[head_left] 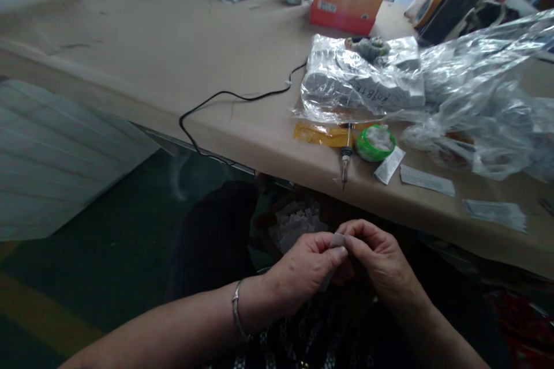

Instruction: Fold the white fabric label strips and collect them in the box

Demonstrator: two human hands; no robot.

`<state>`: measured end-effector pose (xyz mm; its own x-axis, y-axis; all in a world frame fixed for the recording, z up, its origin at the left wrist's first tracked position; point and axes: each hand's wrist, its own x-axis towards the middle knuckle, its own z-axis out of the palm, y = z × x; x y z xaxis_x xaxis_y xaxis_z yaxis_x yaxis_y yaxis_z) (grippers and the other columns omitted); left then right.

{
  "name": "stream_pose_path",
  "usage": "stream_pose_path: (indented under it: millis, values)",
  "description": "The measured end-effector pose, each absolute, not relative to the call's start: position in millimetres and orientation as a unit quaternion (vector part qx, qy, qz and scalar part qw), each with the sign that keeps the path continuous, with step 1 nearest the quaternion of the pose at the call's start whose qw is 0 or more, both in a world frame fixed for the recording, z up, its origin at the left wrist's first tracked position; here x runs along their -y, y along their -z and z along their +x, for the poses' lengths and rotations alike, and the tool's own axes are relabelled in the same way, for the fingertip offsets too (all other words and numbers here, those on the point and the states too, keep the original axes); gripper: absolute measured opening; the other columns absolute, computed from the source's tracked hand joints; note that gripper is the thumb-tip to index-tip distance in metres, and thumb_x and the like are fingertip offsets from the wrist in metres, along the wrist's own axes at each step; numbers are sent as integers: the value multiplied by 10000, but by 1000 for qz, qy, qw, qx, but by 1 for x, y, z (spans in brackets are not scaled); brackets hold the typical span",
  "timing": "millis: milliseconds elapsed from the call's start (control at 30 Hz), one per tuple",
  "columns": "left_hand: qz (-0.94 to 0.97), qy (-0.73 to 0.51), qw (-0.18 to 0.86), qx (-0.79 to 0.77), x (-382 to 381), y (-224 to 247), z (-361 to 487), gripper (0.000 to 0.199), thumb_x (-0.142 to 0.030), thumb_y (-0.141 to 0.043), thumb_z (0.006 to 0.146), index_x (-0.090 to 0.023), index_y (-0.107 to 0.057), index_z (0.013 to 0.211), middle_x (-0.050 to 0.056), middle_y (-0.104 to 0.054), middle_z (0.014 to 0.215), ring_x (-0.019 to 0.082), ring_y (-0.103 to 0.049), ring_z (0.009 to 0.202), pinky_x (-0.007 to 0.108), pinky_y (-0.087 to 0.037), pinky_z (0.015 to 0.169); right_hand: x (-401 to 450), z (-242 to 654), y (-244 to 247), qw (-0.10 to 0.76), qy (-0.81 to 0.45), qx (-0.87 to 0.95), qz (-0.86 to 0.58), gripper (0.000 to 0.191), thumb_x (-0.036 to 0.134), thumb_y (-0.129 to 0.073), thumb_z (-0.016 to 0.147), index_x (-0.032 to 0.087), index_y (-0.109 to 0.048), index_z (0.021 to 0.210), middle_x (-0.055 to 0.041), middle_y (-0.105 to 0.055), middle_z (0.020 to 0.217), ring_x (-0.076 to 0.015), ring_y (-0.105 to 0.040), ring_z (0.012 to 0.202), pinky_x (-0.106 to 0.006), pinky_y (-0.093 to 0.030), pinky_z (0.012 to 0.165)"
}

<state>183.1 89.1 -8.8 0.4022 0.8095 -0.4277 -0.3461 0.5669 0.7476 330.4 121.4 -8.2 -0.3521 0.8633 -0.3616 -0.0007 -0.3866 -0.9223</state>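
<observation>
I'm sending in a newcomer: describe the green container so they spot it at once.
Start from the tan-covered table and the heap of clear plastic on its right. Near the front edge, beyond the right hand, lies a pen-like tool. The green container sits just right of it: round, holding whitish material, its bright green setting it apart from the flat pale strips.

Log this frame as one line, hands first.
left hand: pinching small pale piece | right hand: fingertips at same piece | table: soldering iron, green tub

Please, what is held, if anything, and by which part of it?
A small pale piece, pinched by left grip and right grip; they hide most of it, so which part cannot be told.
</observation>
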Motion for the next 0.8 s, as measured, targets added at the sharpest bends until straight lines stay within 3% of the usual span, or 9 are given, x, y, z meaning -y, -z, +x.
stream_pose_path:
  millis: [267, 367, 467, 600, 800]
  values:
    - [276, -379, 771, -431, -113, -2, 174, 280, -401, -580, 804, -134, -569, 723, -7, -556, 581, 85, -514, 503, 205, -400, 514, -144, 322, 8, 318, -707, 456, -437, 165, 366, -633, 818, 207, -586, 821, 41, -570, 605, -97, -524, 472, -219, -450, 479]
    - [233, -362, 810, -397, -109, -5, 172, 271, -409, -630, 768, -144, -580, 801, -22, -547, 575, 90, -529, 485, 196, -404, 477, -146, 329, 13, 317, -740, 427, -411, 309, 410, -693, 751, 230, -628, 993, -9, -660, 844, -132, -617, 669, -240, -502, 612]
    - [208, -316, 858, -348, -103, -4, 171, 282, -415, -651, 753, -143, -583, 780, -24, -548, 572, 81, -531, 469, 181, -396, 455, -145, 338, 21, 230, -804, 431, -340, 504, 405, -733, 694, 232, -617, 1153, -60, -667, 1043, -180, -642, 871, -292, -506, 767]
    - [227, -268, 873, -338, -95, 1, 173, 322, -417, -628, 770, -129, -559, 644, 1, -567, 554, 77, -534, 456, 171, -386, 435, -143, 342, 27, 197, -830, 452, -260, 388, 344, -746, 664, 221, -679, 1025, -71, -593, 1244, -244, -547, 1154, -379, -411, 975]
    - [228, -258, 872, -348, -92, 2, 177, 274, -383, -660, 735, -129, -566, 692, 1, -581, 564, 87, -549, 459, 183, -415, 441, -140, 338, 27, 194, -864, 398, -241, 261, 314, -781, 604, 188, -670, 805, -85, -565, 1266, -257, -574, 1118, -398, -457, 915]
